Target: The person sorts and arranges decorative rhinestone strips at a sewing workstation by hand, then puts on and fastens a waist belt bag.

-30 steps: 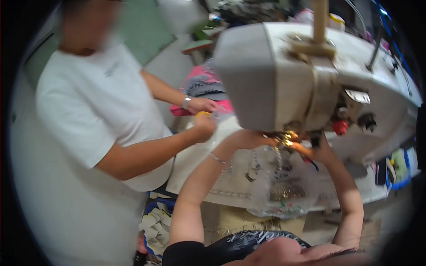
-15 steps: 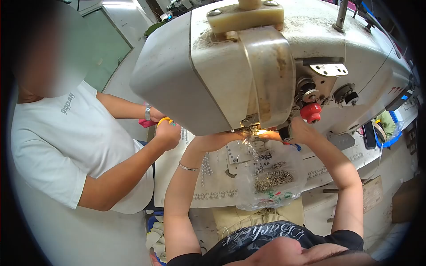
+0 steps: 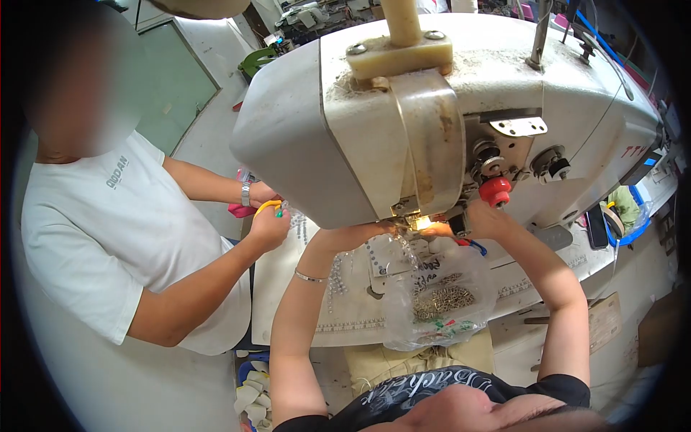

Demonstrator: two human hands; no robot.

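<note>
Both of my hands work under the head of a white industrial sewing machine (image 3: 281, 151), by its lit needle area (image 3: 419, 222). My left hand (image 3: 354, 236) reaches in from the left, its fingertips closed at a shiny beaded strand (image 3: 407, 250) that hangs down toward me. On the other side my right hand (image 3: 481, 219) has its fingers together close to the needle, partly behind the machine's parts; what they hold is hidden. Below lies a clear plastic bag (image 3: 396, 317) with brass-coloured chain-like pieces (image 3: 446, 301) in it. More beaded strands (image 3: 335, 281) lie by my left wrist.
A co-worker in a white shirt (image 3: 144, 237) stands at left, holding yellow-handled scissors (image 3: 269, 207) near the table's left edge. A blue-tipped tool (image 3: 471, 246) lies by my right wrist. Further right are a phone (image 3: 597, 225) and a blue basket (image 3: 633, 234).
The view has shifted slightly, so the machine sits lower and more of the room behind shows. My hands stay at the needle. The co-worker's hands remain near the scissors.
</note>
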